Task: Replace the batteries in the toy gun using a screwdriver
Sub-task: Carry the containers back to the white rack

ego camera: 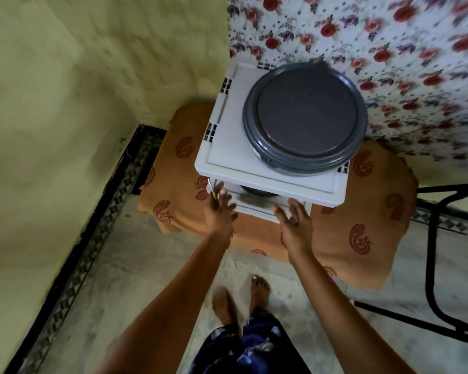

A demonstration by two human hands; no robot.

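left hand [220, 211]: at white drawer unit's [276, 188] left front corner, blurred, cannot tell its grip | thin yellow-tipped tool [213, 195]: just beside its fingertips | right hand [295, 224]: fingers spread, touching drawer front [256, 208]

The person is wearing a dark navy garment [250, 349] printed with pale grey and white leafy shapes; it is hanging loose around the legs. The forearms [179, 300] are showing bare from the frame's lower edge to the left hand [220, 211] and right hand [295, 225]. The feet [260, 288] are going bare too.
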